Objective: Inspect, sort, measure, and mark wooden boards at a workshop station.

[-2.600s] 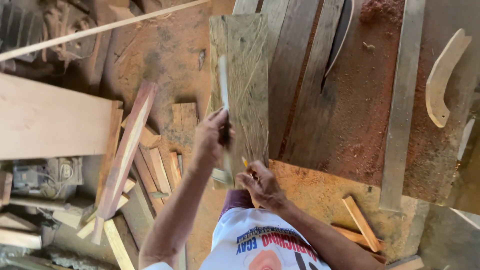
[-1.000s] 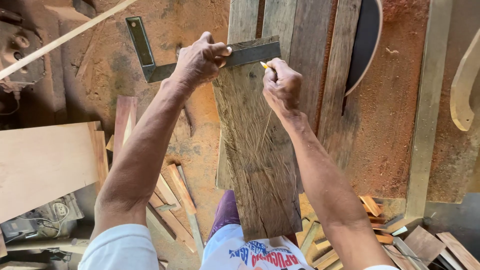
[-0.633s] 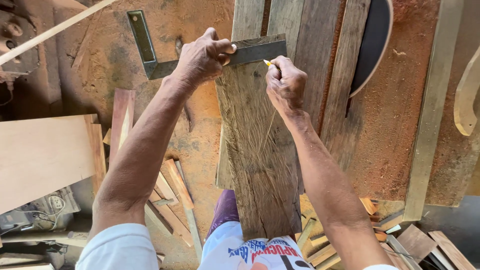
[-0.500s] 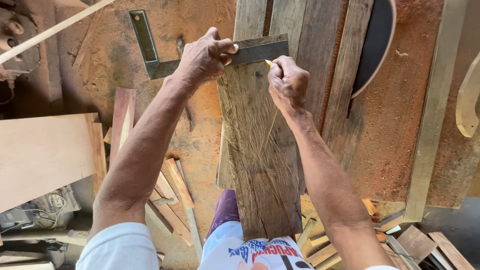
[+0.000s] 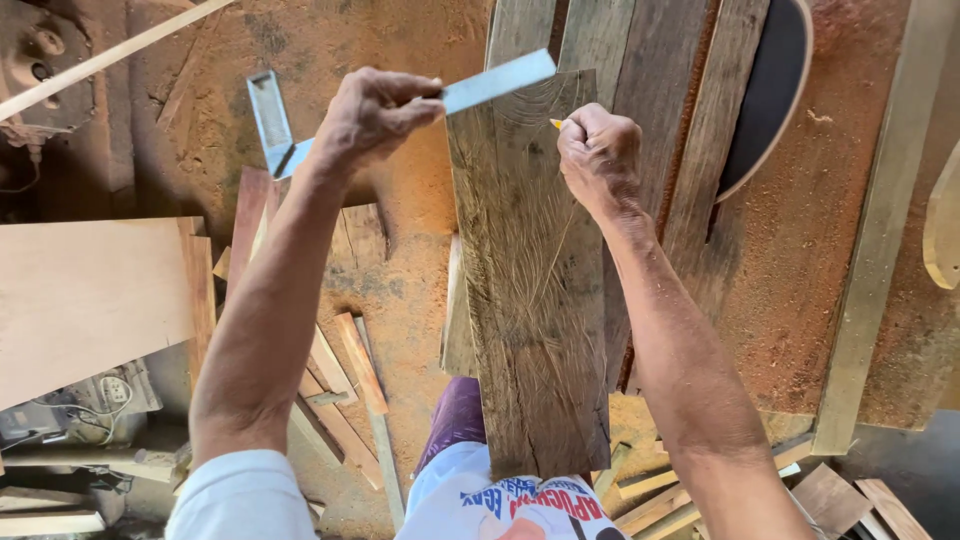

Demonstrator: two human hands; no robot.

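Left hand (image 5: 375,115) clamps the try square (image 5: 400,110) at upper centre, blade across the far end of the weathered plank (image 5: 535,290) lying mid-frame on the sawdusty desk (image 5: 820,270). Right hand (image 5: 598,160) is closed on a yellow pencil (image 5: 556,124) at the blade edge. Good practice: keep stock tight to the plank edge, pencil snug on blade. Versus a moment earlier, the square sits tilted, its right end higher.

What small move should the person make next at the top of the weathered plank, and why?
Probably draw the pencil along the square's blade: the left hand holds the square across the plank, and the right hand has the tip beside that edge.
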